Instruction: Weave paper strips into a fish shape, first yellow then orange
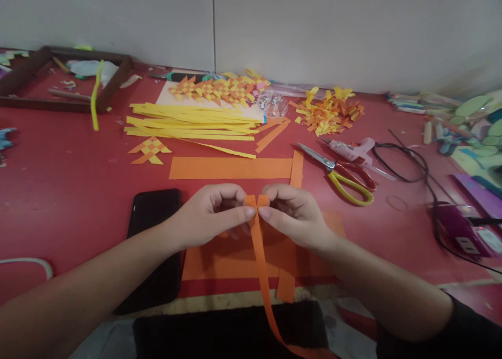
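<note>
Between my two hands, above the orange paper sheets point(231, 259), is a long orange paper strip point(261, 259). Its top end shows two side-by-side flaps with a narrow gap, and its tail curves down past the table's front edge. My left hand point(221, 212) pinches the left flap between thumb and fingers. The right flap is pinched the same way by my right hand point(292, 212). Both thumbs face the gap, close together. Behind the hands lies a wide orange strip point(231, 168), with a narrower orange piece point(297, 168) across its right end.
Yellow strips point(192, 124), a woven paper fish point(151, 151) and woven pieces point(219, 90) lie further back. Scissors point(333, 165), a pink glue gun point(355, 150) and orange-yellow scraps point(325, 111) are at right. A black phone point(155, 244) lies under my left forearm.
</note>
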The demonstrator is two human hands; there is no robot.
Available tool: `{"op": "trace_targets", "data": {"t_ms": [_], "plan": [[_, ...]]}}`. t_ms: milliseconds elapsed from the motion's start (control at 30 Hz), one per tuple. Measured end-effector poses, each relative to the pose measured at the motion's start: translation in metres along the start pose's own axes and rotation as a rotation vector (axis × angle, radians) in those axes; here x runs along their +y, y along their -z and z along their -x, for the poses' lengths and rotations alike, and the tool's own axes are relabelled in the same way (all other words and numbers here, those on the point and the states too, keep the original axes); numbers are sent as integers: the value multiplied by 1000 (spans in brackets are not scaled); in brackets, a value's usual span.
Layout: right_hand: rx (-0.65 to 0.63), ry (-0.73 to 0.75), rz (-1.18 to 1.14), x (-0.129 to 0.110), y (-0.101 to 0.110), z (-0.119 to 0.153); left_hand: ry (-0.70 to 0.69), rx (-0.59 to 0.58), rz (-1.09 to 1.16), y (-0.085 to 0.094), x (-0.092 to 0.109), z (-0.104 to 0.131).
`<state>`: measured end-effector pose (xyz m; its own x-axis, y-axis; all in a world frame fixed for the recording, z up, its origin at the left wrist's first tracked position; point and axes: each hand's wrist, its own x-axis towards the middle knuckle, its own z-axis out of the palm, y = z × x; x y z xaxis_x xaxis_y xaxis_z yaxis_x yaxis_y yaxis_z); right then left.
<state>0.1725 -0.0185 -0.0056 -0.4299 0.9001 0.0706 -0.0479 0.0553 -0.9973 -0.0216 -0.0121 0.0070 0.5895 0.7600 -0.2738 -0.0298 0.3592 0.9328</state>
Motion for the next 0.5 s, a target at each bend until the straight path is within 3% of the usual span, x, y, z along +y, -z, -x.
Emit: {"op": "trace_targets", "data": {"t_ms": [333,500], "plan": [[45,40,29,2,-1,1,13,39,-5,1,-1,0],[-22,-32,-4,1,1,0,0,35,-5,0,1,-1]]}}
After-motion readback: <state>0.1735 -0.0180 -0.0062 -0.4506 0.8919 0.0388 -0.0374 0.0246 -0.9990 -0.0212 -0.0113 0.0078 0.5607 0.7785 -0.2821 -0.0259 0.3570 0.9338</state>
